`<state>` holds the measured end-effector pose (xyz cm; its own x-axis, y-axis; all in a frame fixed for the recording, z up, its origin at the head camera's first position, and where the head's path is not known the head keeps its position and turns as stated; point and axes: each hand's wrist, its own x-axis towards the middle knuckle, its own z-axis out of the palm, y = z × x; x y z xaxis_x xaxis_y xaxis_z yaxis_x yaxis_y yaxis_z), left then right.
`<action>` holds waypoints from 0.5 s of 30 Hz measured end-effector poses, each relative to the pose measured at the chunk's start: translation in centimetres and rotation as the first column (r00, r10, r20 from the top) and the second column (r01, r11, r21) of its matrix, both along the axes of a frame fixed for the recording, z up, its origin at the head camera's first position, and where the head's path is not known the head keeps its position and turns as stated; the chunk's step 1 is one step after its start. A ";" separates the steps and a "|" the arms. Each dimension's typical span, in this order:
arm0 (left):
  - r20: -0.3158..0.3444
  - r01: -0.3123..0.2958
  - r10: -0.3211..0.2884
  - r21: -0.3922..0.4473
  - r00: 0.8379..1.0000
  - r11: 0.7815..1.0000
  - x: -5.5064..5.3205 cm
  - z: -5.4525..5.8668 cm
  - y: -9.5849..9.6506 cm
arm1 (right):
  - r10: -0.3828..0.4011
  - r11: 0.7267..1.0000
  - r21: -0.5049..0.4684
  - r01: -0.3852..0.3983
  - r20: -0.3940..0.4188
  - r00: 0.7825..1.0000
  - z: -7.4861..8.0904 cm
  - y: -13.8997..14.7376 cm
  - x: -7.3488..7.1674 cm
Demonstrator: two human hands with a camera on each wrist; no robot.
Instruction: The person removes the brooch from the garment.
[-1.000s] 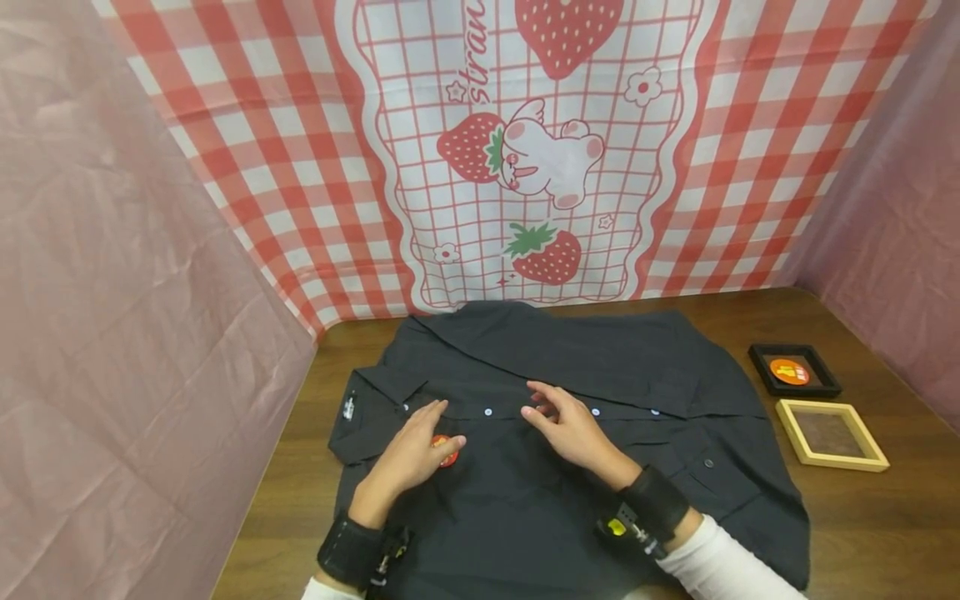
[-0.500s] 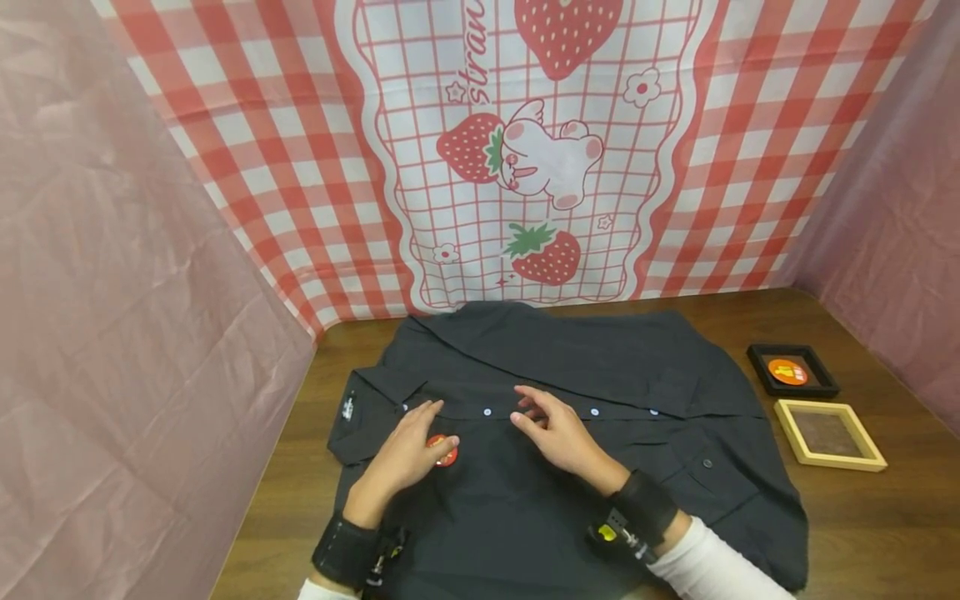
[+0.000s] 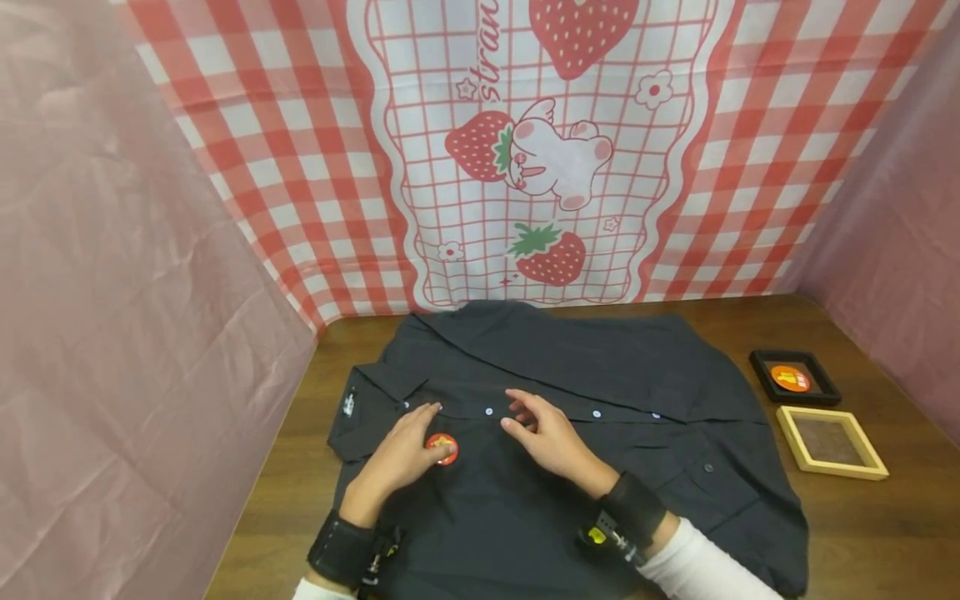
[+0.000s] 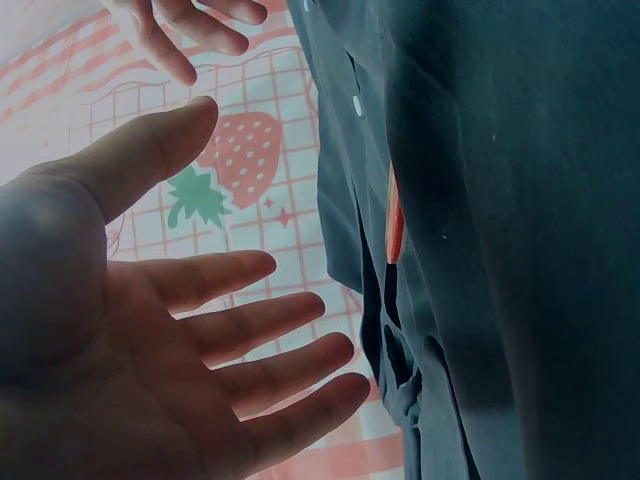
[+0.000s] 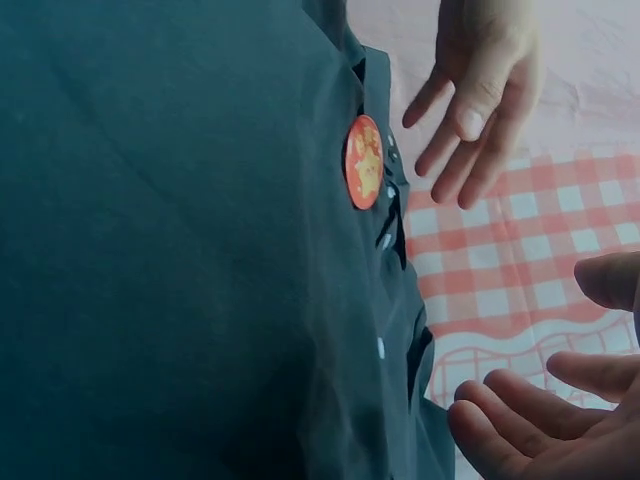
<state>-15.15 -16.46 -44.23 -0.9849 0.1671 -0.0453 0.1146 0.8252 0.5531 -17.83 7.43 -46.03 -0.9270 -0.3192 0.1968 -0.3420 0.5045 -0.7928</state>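
Observation:
A dark grey button-up shirt (image 3: 510, 525) lies spread on the wooden table, its collar pointing left. On its left chest area sits a round red badge (image 3: 442, 448) with a yellow star design, also facing the right wrist view as a red disc (image 5: 364, 162). My left hand (image 3: 397, 454) hovers beside the badge with relaxed fingers, its thumb overlapping the badge in the head view. Over the shirt's middle, my right hand (image 3: 551, 437) is held with loosely bent fingers. Both wrist views show the palms holding nothing, raised off the cloth.
Toward the right edge of the table (image 3: 855, 542), a black frame (image 3: 759, 375) contains an orange round badge (image 3: 791, 379). Just in front of it lies a light wooden frame (image 3: 832, 472). A strawberry-print checked cloth (image 3: 525, 287) hangs behind the table, with pink drapes (image 3: 150, 375) at the sides.
My right hand has drifted a little to the left. My left hand has shifted slightly left, so more of the red badge shows. The shirt and frames stay in place.

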 end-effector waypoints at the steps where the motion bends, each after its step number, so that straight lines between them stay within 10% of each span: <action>1: -0.002 0.001 -0.001 -0.004 1.000 1.000 0.0 0.0 0.0 | 0.003 1.000 0.002 -0.003 -0.002 1.000 0.1 0.0 -0.1; 15: 0.065 0.003 -0.002 -0.024 0.998 1.000 -0.1 0.2 -0.4 | 0.100 0.994 0.041 -0.100 -0.010 0.995 0.4 -1.3 -0.5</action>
<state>-15.28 -16.85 -44.08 -0.9793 0.1676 -0.1131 0.0811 0.8379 0.5398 -18.29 6.10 -45.62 -0.8877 -0.4180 0.1931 -0.4019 0.4987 -0.7680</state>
